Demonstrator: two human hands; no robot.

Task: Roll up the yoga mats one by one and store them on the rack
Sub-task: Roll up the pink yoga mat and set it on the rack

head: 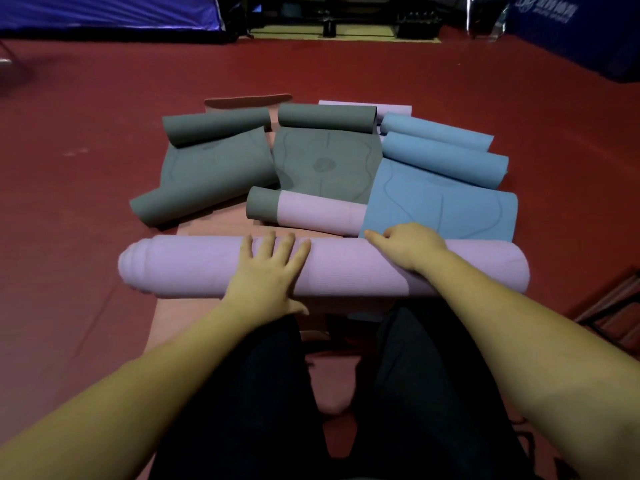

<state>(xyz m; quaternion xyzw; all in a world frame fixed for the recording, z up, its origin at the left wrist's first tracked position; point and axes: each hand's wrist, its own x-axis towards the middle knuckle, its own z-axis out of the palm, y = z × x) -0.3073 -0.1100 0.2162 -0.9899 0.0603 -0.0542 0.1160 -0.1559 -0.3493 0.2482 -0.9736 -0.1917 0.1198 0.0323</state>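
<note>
A thick pink rolled yoga mat (346, 268) lies across the floor just in front of my knees. My left hand (270, 268) presses flat on top of the roll with its fingers spread. My right hand (412, 245) rests on the roll's far side, fingers bent over its top edge next to a blue mat (443, 206). Beyond lie two partly unrolled grey mats (214, 168) (325, 157), a smaller pink-and-grey roll (304, 211), and the blue mat with its rolled ends (446, 157).
The mats sit on a red floor (86, 202). A dark frame (616, 306) shows at the right edge. A blue tent (104, 12) stands far left, a blue banner (571, 26) far right, and dark equipment (346, 19) lines the back.
</note>
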